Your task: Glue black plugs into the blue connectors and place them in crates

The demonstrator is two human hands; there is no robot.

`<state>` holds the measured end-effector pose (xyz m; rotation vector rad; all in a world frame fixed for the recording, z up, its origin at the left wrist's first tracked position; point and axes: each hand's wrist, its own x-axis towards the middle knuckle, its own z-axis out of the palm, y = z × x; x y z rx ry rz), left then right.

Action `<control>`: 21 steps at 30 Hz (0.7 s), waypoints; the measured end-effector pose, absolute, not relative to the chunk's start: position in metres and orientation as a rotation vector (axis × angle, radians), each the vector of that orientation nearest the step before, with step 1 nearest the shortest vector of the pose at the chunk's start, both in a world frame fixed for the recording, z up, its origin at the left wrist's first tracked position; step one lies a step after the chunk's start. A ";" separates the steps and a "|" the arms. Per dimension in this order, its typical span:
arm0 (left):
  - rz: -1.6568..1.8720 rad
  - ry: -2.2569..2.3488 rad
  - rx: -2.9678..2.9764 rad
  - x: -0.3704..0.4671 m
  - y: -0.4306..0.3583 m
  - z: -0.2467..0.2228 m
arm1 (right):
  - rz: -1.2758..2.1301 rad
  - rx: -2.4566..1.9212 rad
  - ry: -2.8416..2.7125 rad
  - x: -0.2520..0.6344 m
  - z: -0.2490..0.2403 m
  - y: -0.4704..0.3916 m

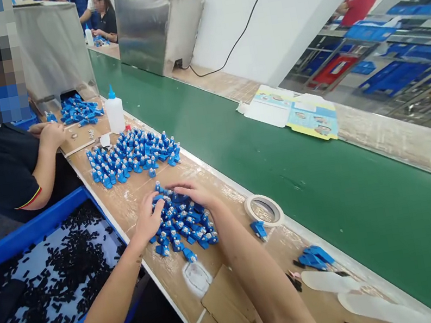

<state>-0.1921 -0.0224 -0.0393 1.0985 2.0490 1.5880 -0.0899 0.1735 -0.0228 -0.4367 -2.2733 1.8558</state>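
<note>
Left hand [149, 218] and right hand [199, 195], open and cupped, flank the far end of a heap of blue parts [186, 222] on the bench [123, 205]. The fingers curve and the palms face inward. Neither hand is clenched; from where I stand, I cannot tell whether a part is lightly pinched beneath the fingertips. The heap lies between the hands and spreads back between the forearms; its pieces are white-tipped, and many lean or lie over. One loose part [190, 255] sits at the heap's near edge; another lies beside the tape [279, 212], to the right of the right hand. Beyond the fingertips, apart from the heap, a wider group [133, 153] stands mostly upright, with the bottle [115, 115] behind it. Left of the left hand is the bin [43, 220] of black pieces; right of the right hand, past the bench edge, runs the green belt [213, 123].

Method: with the hands set thus, good practice, in my judgement, is to keep both palms low and evenly opposed, with gentle inward pressure, so that parts slide rather than topple. A light touch should suit the small tips. The right forearm passes close to the heap; carrying it higher should avoid nudging the outer pieces.
</note>
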 end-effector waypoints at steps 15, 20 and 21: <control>1.911 2.636 0.763 -0.301 -0.053 -0.023 | 1.481 -0.797 -1.907 -0.144 -0.027 0.266; 1.324 2.876 1.047 -0.323 -0.030 -0.023 | 1.361 -0.836 -1.939 -0.201 -0.029 0.298; 1.256 2.909 1.050 -0.324 -0.025 -0.024 | 1.351 -0.825 -1.953 -0.210 -0.031 0.299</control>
